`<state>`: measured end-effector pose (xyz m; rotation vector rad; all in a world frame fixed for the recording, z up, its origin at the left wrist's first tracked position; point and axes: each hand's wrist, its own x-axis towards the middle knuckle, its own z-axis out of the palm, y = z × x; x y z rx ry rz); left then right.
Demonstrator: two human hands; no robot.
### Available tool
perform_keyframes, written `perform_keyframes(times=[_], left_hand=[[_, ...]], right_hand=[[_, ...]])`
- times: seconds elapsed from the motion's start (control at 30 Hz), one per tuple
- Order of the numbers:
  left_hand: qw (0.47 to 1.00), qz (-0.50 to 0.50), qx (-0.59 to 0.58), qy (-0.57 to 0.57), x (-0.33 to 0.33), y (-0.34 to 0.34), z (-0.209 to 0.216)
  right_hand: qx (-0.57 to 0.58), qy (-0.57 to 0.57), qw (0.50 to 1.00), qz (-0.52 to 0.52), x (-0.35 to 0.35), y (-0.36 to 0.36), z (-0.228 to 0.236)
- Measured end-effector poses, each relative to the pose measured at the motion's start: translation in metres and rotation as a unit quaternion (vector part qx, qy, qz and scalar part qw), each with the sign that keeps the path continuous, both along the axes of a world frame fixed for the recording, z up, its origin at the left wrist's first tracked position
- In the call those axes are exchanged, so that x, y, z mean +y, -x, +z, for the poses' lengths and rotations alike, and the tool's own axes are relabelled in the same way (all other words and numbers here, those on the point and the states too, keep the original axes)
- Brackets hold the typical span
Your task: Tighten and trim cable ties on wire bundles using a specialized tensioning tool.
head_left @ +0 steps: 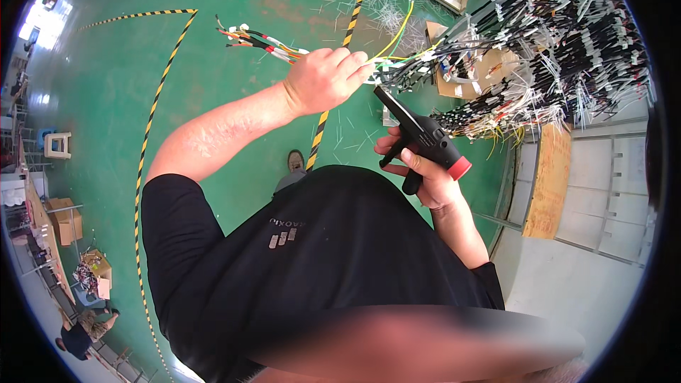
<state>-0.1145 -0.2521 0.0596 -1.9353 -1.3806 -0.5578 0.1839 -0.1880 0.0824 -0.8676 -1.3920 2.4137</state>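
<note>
My left hand (326, 79) is closed round a bundle of wires (268, 45); its loose ends, with red, orange, black and white sleeves, stick out to the left. Past my fist the bundle runs right, with yellow and green wires (399, 37) branching off, toward a large mass of black cables (574, 50). In my right hand (433, 183) I grip a black cable tie gun (418, 131) with a red rear end. Its nose points up and left, just below the wires and close to my left fist. Fingers partly hide its handle and trigger.
White clipped strips (386, 10) litter the green floor near the hanging cables. An open cardboard box (489, 71) sits behind them. A wooden board (547, 183) leans at the right. At the far left are a white stool (58, 145), benches and another person (76, 339).
</note>
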Motion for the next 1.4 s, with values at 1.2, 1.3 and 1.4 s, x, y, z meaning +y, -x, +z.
perform_keyframes(times=[1.2,1.3,1.4], left_hand=[[0.678,0.154,-0.467,0.546,0.073,0.056,-0.272],[0.688,0.208,-0.472,0.51,0.082,0.045,-0.296],[0.669,0.252,-0.421,0.558,0.107,0.026,-0.281]], right_hand=[[-0.19,-0.104,0.933,-0.287,-0.029,-0.073,-0.183],[-0.187,-0.089,0.931,-0.3,-0.014,-0.086,-0.183],[-0.184,-0.08,0.927,-0.315,0.009,-0.107,-0.195]])
